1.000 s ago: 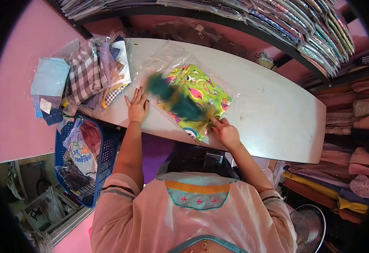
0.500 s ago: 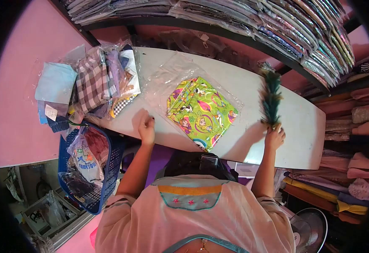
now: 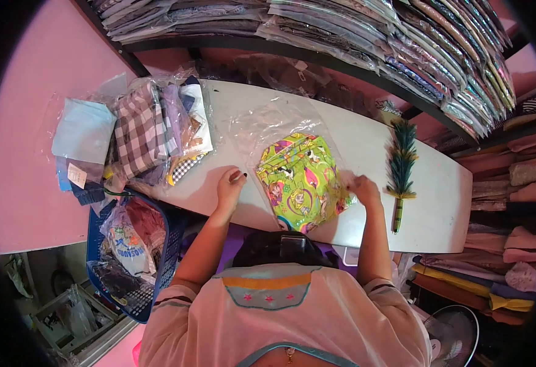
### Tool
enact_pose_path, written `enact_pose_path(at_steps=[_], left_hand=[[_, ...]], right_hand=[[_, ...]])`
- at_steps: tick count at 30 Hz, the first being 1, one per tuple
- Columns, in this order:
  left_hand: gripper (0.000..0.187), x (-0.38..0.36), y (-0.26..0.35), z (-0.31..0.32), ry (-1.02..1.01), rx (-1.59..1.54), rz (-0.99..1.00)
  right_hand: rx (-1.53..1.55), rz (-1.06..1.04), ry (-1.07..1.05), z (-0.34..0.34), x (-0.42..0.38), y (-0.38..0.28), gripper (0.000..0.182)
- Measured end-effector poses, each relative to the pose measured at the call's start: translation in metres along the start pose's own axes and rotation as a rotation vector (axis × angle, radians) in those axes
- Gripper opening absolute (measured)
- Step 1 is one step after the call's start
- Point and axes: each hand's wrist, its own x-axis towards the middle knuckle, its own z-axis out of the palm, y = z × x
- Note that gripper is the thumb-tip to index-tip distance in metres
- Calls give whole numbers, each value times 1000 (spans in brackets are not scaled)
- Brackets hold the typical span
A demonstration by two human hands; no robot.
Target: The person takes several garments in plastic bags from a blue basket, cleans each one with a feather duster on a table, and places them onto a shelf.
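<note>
A bright green patterned cloth [image 3: 305, 180] lies folded inside a clear plastic bag [image 3: 286, 116] on the white table. At the bag's right side is my right hand [image 3: 364, 189], its fingers pinched together on the bag's edge. My left hand [image 3: 231, 183] is over the table just left of the bag, with fingers curled; whether anything is between them is too small to tell. A dark green feathery duster [image 3: 401, 160] with a striped handle lies on the table to the right, touched by neither hand.
Bagged clothes [image 3: 139, 128] are heaped on the table's left part. A blue basket [image 3: 165, 244] with bagged items stands below them. Stacks of bagged garments [image 3: 341, 37] fill the shelf at the back. Folded cloth [image 3: 525, 208] and a fan [image 3: 454, 336] are at the right.
My right hand has let go of the duster, which now lies on the table, and moved left to the bag. My left hand has moved slightly right, nearer the bag.
</note>
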Motion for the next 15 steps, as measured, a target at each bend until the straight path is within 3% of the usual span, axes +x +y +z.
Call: enact_pose_path(at_steps=[1, 3, 5, 6, 7, 10, 13, 15], left_hand=[[45, 2, 2, 2, 43, 24, 71], [44, 7, 22, 16, 55, -4, -7], [42, 22, 33, 27, 67, 83, -20], [40, 37, 26, 32, 73, 183, 5], [38, 47, 23, 36, 80, 280, 33], [29, 54, 37, 40, -100, 128, -100], [20, 40, 60, 46, -49, -235, -22], [19, 33, 94, 45, -122, -316, 5]], right_hand=[[104, 25, 104, -5, 10, -9, 34], [274, -78, 313, -6, 42, -22, 37], [286, -176, 359, -7, 73, -62, 42], [442, -94, 399, 6, 96, -78, 43], [280, -90, 516, 17, 110, -90, 35], [317, -23, 240, 8, 123, -116, 26], [840, -180, 104, -16, 118, -111, 16], [1138, -325, 61, -55, 96, -104, 12]])
